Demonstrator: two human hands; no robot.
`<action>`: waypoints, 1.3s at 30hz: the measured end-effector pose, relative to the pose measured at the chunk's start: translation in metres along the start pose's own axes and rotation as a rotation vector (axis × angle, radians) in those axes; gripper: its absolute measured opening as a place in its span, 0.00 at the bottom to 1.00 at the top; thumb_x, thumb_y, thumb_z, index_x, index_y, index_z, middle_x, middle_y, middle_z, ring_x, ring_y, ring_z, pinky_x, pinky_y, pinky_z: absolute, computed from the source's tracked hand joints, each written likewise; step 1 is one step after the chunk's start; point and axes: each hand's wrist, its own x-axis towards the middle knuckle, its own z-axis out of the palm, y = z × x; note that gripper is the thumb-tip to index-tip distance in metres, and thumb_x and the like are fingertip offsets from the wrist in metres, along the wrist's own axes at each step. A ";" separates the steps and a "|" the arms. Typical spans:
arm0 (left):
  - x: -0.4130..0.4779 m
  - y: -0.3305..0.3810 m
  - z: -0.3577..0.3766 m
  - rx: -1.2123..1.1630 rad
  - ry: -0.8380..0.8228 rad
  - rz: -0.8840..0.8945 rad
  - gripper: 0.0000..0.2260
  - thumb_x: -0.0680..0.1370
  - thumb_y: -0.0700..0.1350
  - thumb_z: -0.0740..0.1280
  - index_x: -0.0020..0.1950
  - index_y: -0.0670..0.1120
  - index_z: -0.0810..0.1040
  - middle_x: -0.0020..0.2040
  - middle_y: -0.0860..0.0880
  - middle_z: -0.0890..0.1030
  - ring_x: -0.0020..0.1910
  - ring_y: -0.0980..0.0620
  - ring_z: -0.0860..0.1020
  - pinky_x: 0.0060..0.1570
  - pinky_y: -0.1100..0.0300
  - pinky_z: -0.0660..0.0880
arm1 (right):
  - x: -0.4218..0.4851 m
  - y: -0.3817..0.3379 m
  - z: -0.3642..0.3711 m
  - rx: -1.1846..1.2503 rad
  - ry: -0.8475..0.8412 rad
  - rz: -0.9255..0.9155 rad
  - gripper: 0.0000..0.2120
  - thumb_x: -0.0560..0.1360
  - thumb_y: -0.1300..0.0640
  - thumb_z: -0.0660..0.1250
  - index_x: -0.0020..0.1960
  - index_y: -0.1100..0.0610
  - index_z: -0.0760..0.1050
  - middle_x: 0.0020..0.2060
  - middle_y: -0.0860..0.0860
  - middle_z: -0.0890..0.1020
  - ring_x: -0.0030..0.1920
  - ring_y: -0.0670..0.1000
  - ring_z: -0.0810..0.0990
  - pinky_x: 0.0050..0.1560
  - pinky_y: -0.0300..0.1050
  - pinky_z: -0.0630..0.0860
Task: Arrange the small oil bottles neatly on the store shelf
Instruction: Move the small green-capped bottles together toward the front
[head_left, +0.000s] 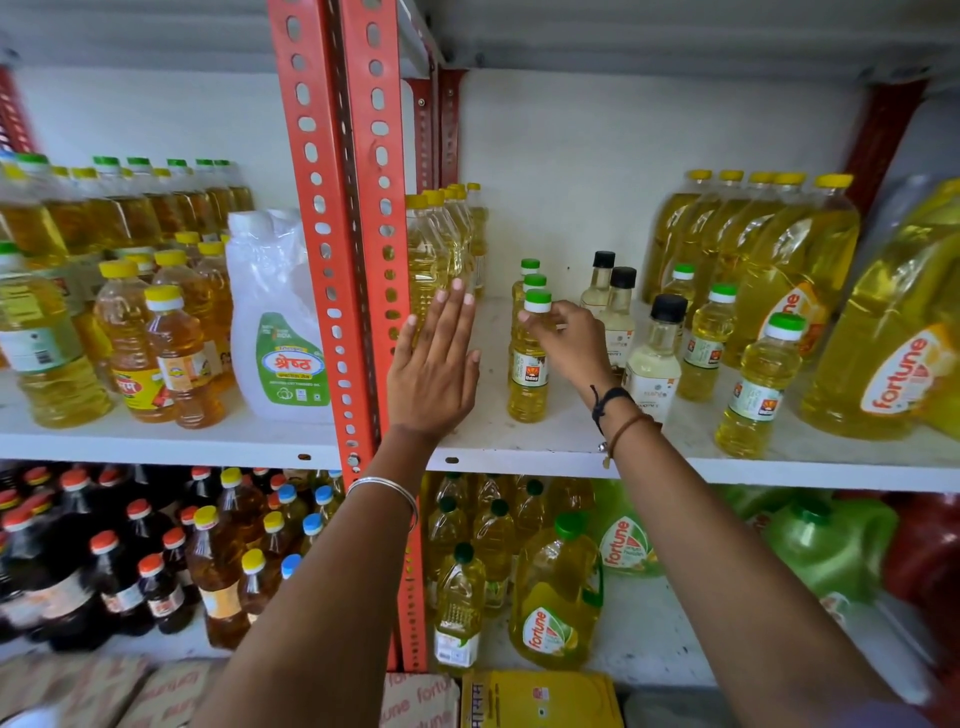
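A row of three small green-capped oil bottles runs back from the front one (529, 364) on the white shelf (545, 441). My right hand (569, 345) pinches the neck of that front bottle just under its cap. My left hand (435, 364) is flat and open, fingers spread, resting against a tall yellow-capped oil bottle (431, 249) beside the orange post. Three more small green-capped bottles (756, 387) stand in a loose line to the right. Small black-capped pale bottles (654, 353) stand between the two groups.
An orange perforated upright (343, 234) splits the shelving. Large yellow oil jugs (893, 332) crowd the right end. A white jug (280, 322) and several amber bottles fill the left bay. The lower shelf holds dark bottles and green-capped jugs (558, 592).
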 end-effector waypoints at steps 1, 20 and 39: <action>0.000 0.000 0.000 0.001 0.000 -0.001 0.25 0.81 0.50 0.50 0.78 0.42 0.56 0.77 0.45 0.59 0.77 0.51 0.53 0.75 0.54 0.40 | 0.000 -0.002 -0.001 -0.002 0.000 -0.005 0.15 0.73 0.49 0.69 0.53 0.58 0.79 0.51 0.54 0.83 0.50 0.51 0.79 0.45 0.39 0.69; 0.000 0.001 0.000 0.018 0.004 0.001 0.25 0.82 0.50 0.50 0.77 0.42 0.58 0.77 0.44 0.60 0.77 0.51 0.52 0.75 0.54 0.40 | -0.028 -0.009 -0.018 -0.039 -0.035 -0.090 0.17 0.73 0.48 0.68 0.56 0.57 0.79 0.52 0.53 0.84 0.48 0.46 0.77 0.40 0.30 0.67; 0.001 0.000 0.000 0.024 -0.019 0.009 0.25 0.82 0.50 0.51 0.77 0.41 0.59 0.77 0.44 0.60 0.77 0.49 0.56 0.75 0.54 0.40 | -0.035 -0.013 -0.021 -0.040 -0.036 -0.085 0.17 0.73 0.48 0.69 0.56 0.57 0.80 0.51 0.53 0.84 0.48 0.45 0.78 0.39 0.29 0.68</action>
